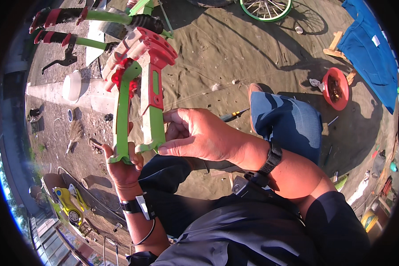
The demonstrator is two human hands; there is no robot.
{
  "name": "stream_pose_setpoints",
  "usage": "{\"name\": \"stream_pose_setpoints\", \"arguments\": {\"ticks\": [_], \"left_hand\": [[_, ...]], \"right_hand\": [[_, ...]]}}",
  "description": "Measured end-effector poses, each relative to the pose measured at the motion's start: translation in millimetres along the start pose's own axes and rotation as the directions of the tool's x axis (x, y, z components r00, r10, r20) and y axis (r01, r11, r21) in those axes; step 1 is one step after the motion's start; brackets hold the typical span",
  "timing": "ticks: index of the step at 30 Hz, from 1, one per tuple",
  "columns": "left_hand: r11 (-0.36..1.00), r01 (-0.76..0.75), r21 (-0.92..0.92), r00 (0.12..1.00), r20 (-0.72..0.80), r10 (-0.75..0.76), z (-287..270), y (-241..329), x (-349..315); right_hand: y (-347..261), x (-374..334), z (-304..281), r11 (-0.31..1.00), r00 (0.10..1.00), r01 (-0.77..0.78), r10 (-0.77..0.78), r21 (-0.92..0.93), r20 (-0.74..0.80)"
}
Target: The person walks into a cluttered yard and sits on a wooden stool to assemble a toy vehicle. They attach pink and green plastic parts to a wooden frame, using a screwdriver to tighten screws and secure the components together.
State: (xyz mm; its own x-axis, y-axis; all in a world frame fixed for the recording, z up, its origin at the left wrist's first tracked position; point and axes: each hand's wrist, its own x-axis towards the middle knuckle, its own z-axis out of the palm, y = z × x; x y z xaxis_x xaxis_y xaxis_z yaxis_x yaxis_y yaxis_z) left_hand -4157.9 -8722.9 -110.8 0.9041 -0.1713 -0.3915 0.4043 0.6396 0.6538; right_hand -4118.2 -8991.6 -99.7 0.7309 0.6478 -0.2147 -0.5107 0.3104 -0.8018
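A child's bicycle fork (pixel 153 126), green with red upper parts, points its two legs toward me. My left hand (pixel 125 173) is closed around the end of the left leg from beneath, its fingers partly hidden behind the metal. At the end of the right leg, my right hand (pixel 199 133) grips with thumb and curled fingers. Beyond the fork crown is a handlebar (pixel 106 17) with black and red grips, reaching to the upper left. A black brake lever (pixel 65 60) hangs near the lower grip.
A green-rimmed wheel (pixel 270 18) is at the far side. To the right are a red bowl (pixel 327 91) of small parts and blue cloth (pixel 370 57) near a wooden piece. A screwdriver (pixel 235 115) lies by my foot. At left are a white tub (pixel 72 86) and a yellow toy car (pixel 68 204).
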Motion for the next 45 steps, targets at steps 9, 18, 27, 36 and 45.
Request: {"name": "stream_pose_setpoints", "arguments": {"ticks": [9, 18, 27, 36, 45], "left_hand": [[0.999, -0.013, -0.037, 0.999, 0.039, 0.014, 4, 0, 1], [0.999, -0.007, -0.045, 0.995, 0.100, 0.012, 3, 2, 1], [0.999, 0.008, -0.038, 0.992, 0.124, -0.003, 11, 2, 3], [1.000, -0.026, -0.009, 0.994, 0.102, 0.027, 19, 6, 4], [0.995, -0.091, -0.036, 0.994, 0.063, 0.093, 31, 15, 0]], "right_hand": [[-5, -2, -2, 0.999, 0.999, -0.008, 0.006, 0.052, 0.051], [-8, -2, -1, 0.992, 0.998, 0.036, -0.041, 0.123, 0.042], [-18, -9, 8, 0.995, 0.990, 0.079, -0.071, 0.063, -0.119], [-20, -15, 24, 0.983, 0.942, 0.179, -0.180, -0.028, -0.282], [-28, -12, 42, 0.967, 0.905, 0.237, -0.256, -0.098, -0.341]]}}
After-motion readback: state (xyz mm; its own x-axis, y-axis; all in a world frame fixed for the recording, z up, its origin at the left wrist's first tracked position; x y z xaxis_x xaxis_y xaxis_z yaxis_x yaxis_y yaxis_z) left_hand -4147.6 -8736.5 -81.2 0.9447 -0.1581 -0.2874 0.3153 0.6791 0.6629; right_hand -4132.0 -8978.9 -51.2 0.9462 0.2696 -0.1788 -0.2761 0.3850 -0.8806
